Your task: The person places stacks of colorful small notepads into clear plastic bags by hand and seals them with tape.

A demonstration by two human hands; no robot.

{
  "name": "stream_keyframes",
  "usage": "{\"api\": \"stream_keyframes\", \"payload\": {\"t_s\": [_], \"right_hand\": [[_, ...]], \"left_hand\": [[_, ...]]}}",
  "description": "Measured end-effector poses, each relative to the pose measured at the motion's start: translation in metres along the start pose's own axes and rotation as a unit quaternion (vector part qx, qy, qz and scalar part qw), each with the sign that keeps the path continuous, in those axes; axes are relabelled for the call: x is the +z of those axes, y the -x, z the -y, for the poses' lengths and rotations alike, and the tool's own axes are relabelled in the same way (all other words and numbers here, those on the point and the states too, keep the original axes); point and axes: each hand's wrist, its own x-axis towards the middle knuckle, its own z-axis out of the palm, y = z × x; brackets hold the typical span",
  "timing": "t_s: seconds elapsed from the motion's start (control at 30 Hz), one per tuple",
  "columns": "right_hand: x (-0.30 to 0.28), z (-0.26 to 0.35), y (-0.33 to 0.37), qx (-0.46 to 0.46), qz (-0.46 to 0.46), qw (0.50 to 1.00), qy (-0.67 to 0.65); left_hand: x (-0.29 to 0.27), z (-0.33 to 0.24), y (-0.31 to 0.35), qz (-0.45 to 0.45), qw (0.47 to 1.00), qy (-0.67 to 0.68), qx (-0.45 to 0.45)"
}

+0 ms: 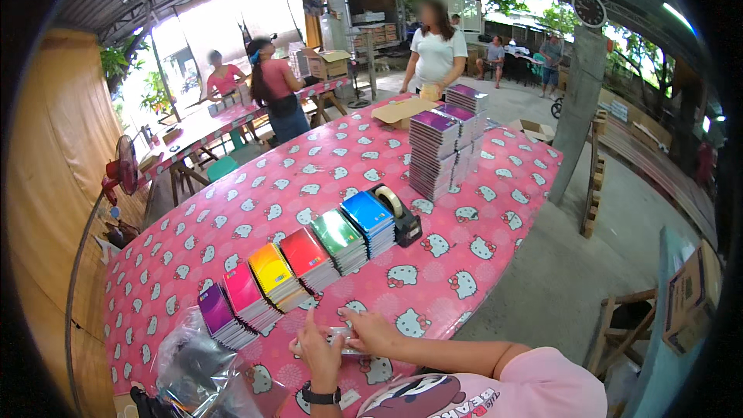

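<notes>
At the near edge of the table, my left hand and my right hand close on opposite sides of a small, pale, shiny item. Fingers cover much of it, so its kind cannot be made out. My left index finger points up, away from it. Just beyond runs a slanting row of spiral notebook stacks: purple, pink, yellow, red, green and blue. A black tape dispenser with a roll touches or nearly touches the blue stack's right side. Clear plastic bags lie left of my left hand.
Tall piles of purple-topped notebooks stand on the patterned pink table, near flattened cardboard. A person stands at the far end. Others work at a second table. A post rises right; a red fan stands left.
</notes>
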Motion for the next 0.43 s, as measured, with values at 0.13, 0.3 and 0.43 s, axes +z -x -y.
{"api": "stream_keyframes", "payload": {"t_s": [0.13,0.3,0.43], "right_hand": [[-0.002,-0.002,-0.010,-0.070,-0.080,0.993,0.048],[0.009,-0.033,-0.040,0.041,0.172,0.960,-0.215],[0.032,-0.062,-0.053,0.028,0.204,0.916,-0.344]], "left_hand": [[0.006,0.047,-0.008,0.134,0.972,0.191,0.008],[0.016,0.063,-0.011,0.164,0.967,0.193,0.007],[0.010,0.023,0.012,-0.096,0.992,-0.008,0.076]]}}
